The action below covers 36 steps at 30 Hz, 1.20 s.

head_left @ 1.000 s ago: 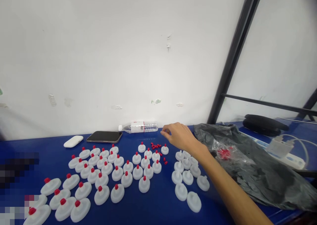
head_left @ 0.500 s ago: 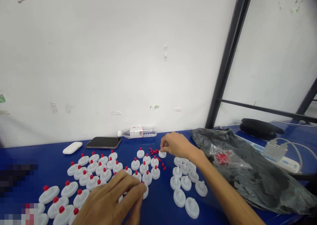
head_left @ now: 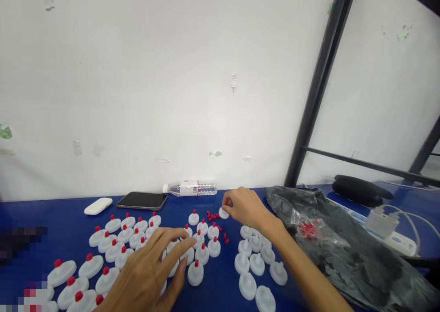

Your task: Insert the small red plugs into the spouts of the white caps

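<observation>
One round white plastic disc [head_left: 223, 214], mid-frame, pinched by our right hand [head_left: 245, 206] | our left hand [head_left: 146, 270], lower centre, fingers loosely spread | we'd best grip squarely, nudging no small red plastic caps [head_left: 210, 216]!

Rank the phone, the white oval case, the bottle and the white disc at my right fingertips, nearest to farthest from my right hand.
From your right hand, in the head view:
1. White disc: at its left side.
2. Bottle: to the left, toward the back.
3. Phone: farther left.
4. White oval case: leftmost.
</observation>
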Available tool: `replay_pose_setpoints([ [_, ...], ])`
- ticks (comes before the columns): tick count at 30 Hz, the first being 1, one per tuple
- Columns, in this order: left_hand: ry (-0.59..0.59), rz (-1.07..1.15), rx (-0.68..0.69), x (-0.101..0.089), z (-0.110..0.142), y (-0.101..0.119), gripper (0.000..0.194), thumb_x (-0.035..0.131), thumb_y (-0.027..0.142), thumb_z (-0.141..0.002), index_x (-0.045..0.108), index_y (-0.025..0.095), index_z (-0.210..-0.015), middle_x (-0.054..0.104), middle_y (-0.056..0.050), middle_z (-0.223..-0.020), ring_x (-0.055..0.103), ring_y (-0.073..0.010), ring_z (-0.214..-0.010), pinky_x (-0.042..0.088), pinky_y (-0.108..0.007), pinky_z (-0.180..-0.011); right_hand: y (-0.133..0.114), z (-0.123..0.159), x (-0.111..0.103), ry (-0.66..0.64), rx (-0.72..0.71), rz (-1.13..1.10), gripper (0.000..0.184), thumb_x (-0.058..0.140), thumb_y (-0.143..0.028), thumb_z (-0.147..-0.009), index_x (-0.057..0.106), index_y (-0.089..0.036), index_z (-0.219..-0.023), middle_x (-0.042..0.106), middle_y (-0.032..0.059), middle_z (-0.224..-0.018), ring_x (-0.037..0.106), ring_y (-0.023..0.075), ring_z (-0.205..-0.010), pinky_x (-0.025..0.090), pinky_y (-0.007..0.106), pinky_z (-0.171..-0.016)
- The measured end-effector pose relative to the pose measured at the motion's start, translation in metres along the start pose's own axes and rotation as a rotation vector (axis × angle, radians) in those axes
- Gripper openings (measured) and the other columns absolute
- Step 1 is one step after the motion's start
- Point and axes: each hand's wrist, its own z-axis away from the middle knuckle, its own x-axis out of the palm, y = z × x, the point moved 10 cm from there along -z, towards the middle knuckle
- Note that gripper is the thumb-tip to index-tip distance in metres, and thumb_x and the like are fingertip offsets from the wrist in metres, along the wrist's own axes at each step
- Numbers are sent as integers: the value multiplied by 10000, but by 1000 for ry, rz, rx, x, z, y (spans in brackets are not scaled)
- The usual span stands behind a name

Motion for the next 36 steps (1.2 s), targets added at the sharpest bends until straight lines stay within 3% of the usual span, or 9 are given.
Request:
replay_pose_setpoints([
  [4, -13, 64, 40, 4, 0, 7, 337, 417, 70, -1019, 606, 224, -1252, 663, -53, -1125, 611, -186, -1086, 566, -260, -861, 24, -5, 13, -58, 84, 127, 100, 805, -286, -846, 781, -222, -919, 787, 72, -901, 736, 273, -893, 460, 335, -730],
  [9, 6, 142, 87, 6, 1, 10, 386, 417, 27, -972, 610, 210, -1252, 678, -61, -1060, 640, -188, -997, 587, -235, -755, 37, 8, -8, -82, 174, 192, 189, 812, -410, -839, 784, -231, -895, 793, 100, -946, 736, 293, -909, 482, 380, -746],
  [14, -16, 125, 68, 6, 0, 11, 387, 414, 28, -976, 598, 233, -1248, 687, -55, -1052, 651, -189, -998, 581, -223, -713, 42, 21, 1, -273, 199, 138, 179, 877, -88, -612, 743, -206, -591, 730, 71, -612, 720, 278, -659, 484, 359, -629],
  [17, -7, 111, 72, 4, -1, 11, 378, 422, 45, -982, 595, 236, -1258, 684, -53, -1048, 656, -186, -989, 593, -243, -767, 26, 18, 0, -251, 104, -1, 195, 784, -43, -699, 763, -221, -621, 765, 70, -672, 727, 260, -677, 481, 343, -638],
  [22, 42, -46, -19, -1, 4, -1, 346, 506, 210, -1008, 561, 235, -1349, 613, -108, -1240, 679, -232, -1067, 637, -309, -774, -40, 20, 1, -315, -209, -457, 163, 731, -393, -927, 807, -266, -995, 808, -15, -892, 723, 139, -741, 533, 217, -662],
  [25, 57, -54, -48, 0, 9, -8, 374, 554, 338, -1019, 550, 235, -1379, 617, -108, -1253, 702, -242, -1063, 651, -310, -761, -74, 29, 2, -383, -340, -880, 286, 836, -471, -821, 819, -220, -955, 777, 3, -799, 657, 116, -621, 508, 204, -571],
  [28, 59, 38, -44, 3, 11, -11, 335, 587, 354, -1038, 557, 254, -1357, 682, -57, -1188, 705, -204, -1067, 619, -286, -914, -82, 32, 7, -418, -325, -1009, 346, 908, -493, -718, 820, -210, -897, 744, -8, -720, 654, 120, -608, 497, 202, -558],
  [33, 128, 92, -106, -3, 9, -18, 297, 569, 276, -1042, 579, 260, -1338, 693, -46, -1206, 700, -198, -1086, 605, -283, -944, -53, 23, 7, -331, -201, -655, 255, 670, -455, -957, 783, -232, -1008, 793, 4, -853, 653, 112, -575, 498, 227, -592],
  [36, 136, 65, -106, -4, 8, -18, 285, 566, 276, -1037, 602, 275, -1319, 692, -43, -1203, 701, -205, -1067, 614, -295, -906, -16, 15, 8, -272, -68, -329, 72, 747, -277, -860, 781, -225, -825, 766, -32, -730, 581, 90, -453, 450, 232, -557],
])
